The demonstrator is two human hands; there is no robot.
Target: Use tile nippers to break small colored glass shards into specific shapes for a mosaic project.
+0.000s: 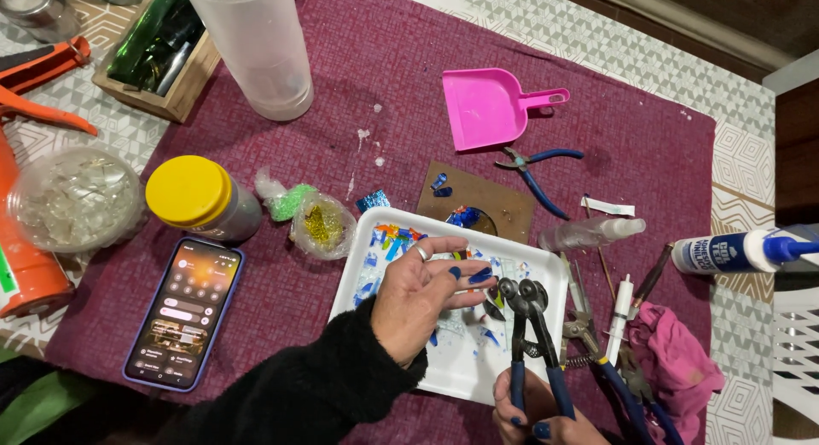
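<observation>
Closest to you, your right hand [533, 411] wraps its fingers around the blue handles of the wheeled glass nippers [531, 343], whose two round wheels point away from you over the white tray [478, 372]. Just left of it, your left hand [418, 296], coming out of a black fuzzy sleeve [316, 389], hovers above the tray with fingers loosely spread, thumb and fingertips pinching a small dark glass shard [493, 308] right beside the nipper wheels; a ring shows on one finger. The tray lies on the maroon cloth [384, 87] and holds a scatter of blue, orange and clear glass pieces [392, 240]. To your left a smartphone [183, 313] lies with its screen lit. To your right a second pair of blue-handled pliers [597, 351], a syringe [620, 313] and a pink rag [678, 360] lie close together. Farther out sit a yellow-lidded jar [200, 197], two small bags of green and gold bits [307, 215], a brown board with a round hole [478, 202], a small spray bottle [589, 233] and a white glue bottle with a blue cap [742, 250]. Beyond those lie blue-handled cutters [542, 176], a pink dustpan [490, 108], a tall frosted plastic tumbler [256, 44] and a wooden box of green glass [162, 52].
</observation>
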